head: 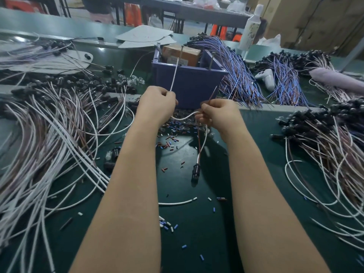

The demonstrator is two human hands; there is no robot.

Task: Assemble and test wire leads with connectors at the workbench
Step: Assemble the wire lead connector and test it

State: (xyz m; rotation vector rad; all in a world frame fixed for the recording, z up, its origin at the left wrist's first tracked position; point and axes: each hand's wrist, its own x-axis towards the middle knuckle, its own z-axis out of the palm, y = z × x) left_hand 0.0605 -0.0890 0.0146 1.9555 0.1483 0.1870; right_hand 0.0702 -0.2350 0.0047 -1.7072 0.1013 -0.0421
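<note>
With the left grip (pixel 157 103) pinching the white wire (pixel 174 75) and the right grip (pixel 216 113) pinching the brown wire (pixel 213 92) above the bench (pixel 197 243), both leads are probably best held taut and apart so the black connector (pixel 195 171) below does not twist.
</note>
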